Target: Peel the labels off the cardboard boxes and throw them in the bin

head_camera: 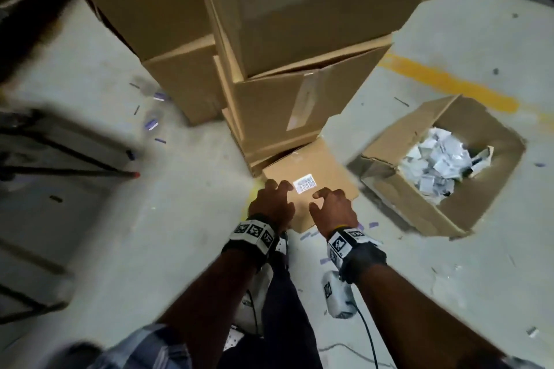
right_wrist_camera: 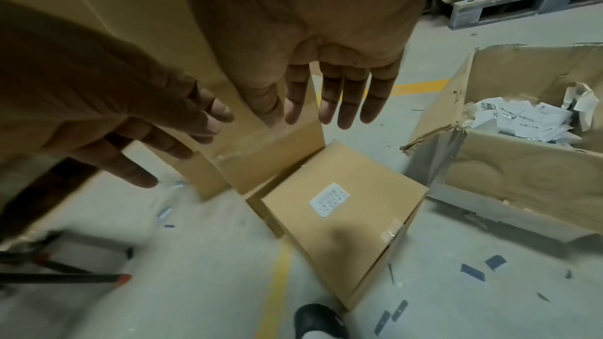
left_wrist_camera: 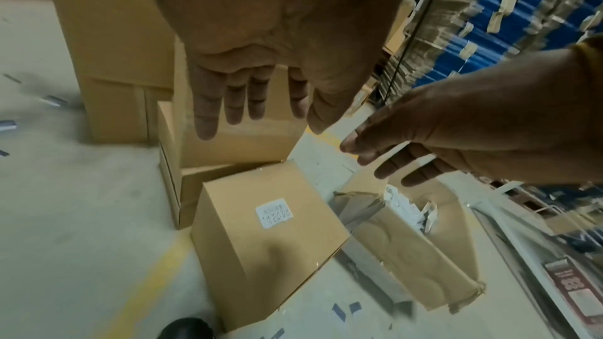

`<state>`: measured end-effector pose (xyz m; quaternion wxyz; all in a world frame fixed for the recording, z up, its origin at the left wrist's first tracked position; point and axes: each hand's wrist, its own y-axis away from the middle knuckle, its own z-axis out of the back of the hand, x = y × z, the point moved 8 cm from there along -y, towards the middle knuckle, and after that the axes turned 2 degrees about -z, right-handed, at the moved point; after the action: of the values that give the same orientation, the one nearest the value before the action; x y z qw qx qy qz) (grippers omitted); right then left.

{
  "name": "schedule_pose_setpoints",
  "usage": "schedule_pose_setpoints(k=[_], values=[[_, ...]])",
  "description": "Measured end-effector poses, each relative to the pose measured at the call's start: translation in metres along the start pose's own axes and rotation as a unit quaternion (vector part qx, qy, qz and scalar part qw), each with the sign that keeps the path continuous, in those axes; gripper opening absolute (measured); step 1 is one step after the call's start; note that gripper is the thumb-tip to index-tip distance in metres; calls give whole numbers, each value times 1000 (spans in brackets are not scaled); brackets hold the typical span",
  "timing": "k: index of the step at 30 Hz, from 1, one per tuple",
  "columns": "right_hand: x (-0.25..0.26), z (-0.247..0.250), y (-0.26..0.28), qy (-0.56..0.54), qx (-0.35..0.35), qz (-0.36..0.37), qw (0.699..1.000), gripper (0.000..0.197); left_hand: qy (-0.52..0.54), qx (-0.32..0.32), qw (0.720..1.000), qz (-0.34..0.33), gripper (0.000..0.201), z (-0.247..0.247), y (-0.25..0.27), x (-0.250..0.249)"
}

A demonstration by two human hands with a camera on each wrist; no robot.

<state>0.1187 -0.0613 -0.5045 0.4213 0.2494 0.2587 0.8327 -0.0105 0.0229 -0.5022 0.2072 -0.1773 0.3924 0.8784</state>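
A small cardboard box (head_camera: 314, 165) lies on the floor at the foot of a stack, with a white barcode label (head_camera: 305, 183) stuck on its top face. The label (left_wrist_camera: 273, 212) sits flat and whole, as the right wrist view also shows on the label (right_wrist_camera: 329, 199). My left hand (head_camera: 271, 204) hovers above the box's left part, fingers spread and holding nothing. My right hand (head_camera: 332, 204) hovers beside it above the near right part, also spread and empty. Both hands (left_wrist_camera: 248, 102) (right_wrist_camera: 329, 105) are well above the box. The bin (head_camera: 479, 198), an open torn cardboard box, stands to the right.
A tall stack of cardboard boxes (head_camera: 269, 39) rises right behind the small box. Peeled labels (head_camera: 437, 165) fill the bin. Small scraps (head_camera: 151, 124) litter the concrete floor. A dark tripod leg with a red tip (head_camera: 90, 172) reaches in from the left. My shoe (right_wrist_camera: 321, 321) is near the box.
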Motion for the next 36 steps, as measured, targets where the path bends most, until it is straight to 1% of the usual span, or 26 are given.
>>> schedule_pose_setpoints(k=[3,6,11,14,17,19,22,24,26,29,32,36], values=[[-18,-29,-54,24,-1,0,1000,35,-3,14,1000,9,51,-52,-48,13],[-32,-57,-107,57,0,9,998,42,9,13,1000,23,59,-95,-92,28],[-48,-89,-184,107,-20,33,994,54,49,-1,996,75,61,-145,-153,55],[-60,-107,-217,146,-21,53,988,62,58,-24,993,104,61,-166,-177,74],[-72,-121,-240,178,-29,58,982,66,68,-38,990,116,66,-186,-193,90],[-81,-124,-254,184,-20,51,981,69,87,-49,989,108,69,-197,-200,95],[-95,-124,-274,158,-5,25,987,76,117,-83,987,67,73,-205,-205,93],[-102,-124,-278,136,-1,19,991,79,135,-104,984,45,74,-207,-206,90],[-103,-122,-274,115,-6,19,993,79,145,-112,983,28,73,-208,-204,88],[-101,-116,-251,107,-24,10,994,75,164,-114,979,32,69,-207,-193,91],[-96,-103,-215,100,-54,0,993,72,170,-127,977,27,68,-194,-166,91],[-78,-74,-140,85,-78,4,993,71,157,-137,978,9,67,-162,-97,87]])
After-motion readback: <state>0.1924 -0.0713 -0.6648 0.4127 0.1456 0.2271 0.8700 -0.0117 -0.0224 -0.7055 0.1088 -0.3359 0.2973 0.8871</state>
